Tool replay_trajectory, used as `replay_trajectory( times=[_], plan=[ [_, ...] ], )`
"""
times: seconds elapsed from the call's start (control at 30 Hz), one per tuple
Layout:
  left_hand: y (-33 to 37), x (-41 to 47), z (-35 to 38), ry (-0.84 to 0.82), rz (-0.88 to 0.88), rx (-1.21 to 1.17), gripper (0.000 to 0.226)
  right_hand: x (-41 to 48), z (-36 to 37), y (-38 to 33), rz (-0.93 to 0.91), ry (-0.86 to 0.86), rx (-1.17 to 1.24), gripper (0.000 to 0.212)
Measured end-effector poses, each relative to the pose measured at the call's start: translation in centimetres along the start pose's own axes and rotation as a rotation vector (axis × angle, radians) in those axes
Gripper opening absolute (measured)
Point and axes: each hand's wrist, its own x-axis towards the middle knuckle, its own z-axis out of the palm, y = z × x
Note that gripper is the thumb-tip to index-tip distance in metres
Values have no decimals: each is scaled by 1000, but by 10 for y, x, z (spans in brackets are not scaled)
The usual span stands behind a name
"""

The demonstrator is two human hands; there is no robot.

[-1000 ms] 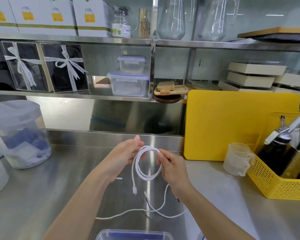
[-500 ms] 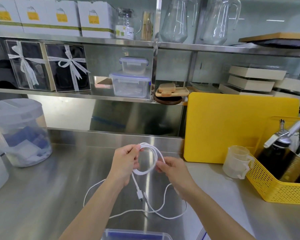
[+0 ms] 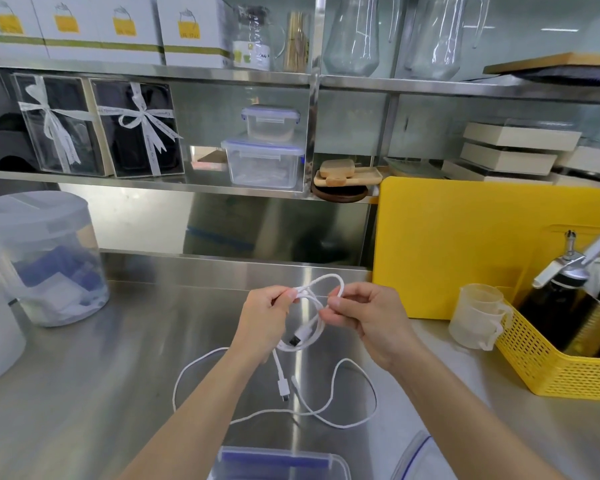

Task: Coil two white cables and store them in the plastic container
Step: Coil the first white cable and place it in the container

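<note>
I hold a coiled white cable up over the steel counter. My left hand pinches the coil's left side, and my right hand pinches its right side. One plug hangs below the coil. A second white cable lies loose on the counter under my hands, in wide loops. The clear plastic container with a blue-trimmed rim sits at the near edge, partly cut off by the frame. Its lid lies to the right of it.
A yellow cutting board leans against the back wall at right. Next to it stand stacked measuring cups and a yellow basket with bottles. A round lidded tub stands at left. Shelves above hold boxes and jugs.
My hands have drawn closer together and tightened the coil. The trailing end has been wound in, and the plug now hangs just below the coil.
</note>
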Motion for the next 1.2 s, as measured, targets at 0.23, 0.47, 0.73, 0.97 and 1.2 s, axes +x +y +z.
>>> replay_trajectory(
  times=[0.23,0.47,0.73,0.97,1.2],
  plan=[
    [-3,-7,2,-2,-243,-290,34,-7,16,36,-225,135,-652,27],
    [8,-13,7,-95,-285,-373,33,-7,16,51,34,-107,-115,26],
    [18,5,-10,-1,-231,-282,29,-11,-6,52,-129,-134,-377,22],
    [11,5,-19,45,-234,-327,31,-8,-18,51,-90,-211,-439,22],
    [11,-15,-4,-36,-275,-248,26,-4,2,47,-30,-106,-115,26]
  ],
)
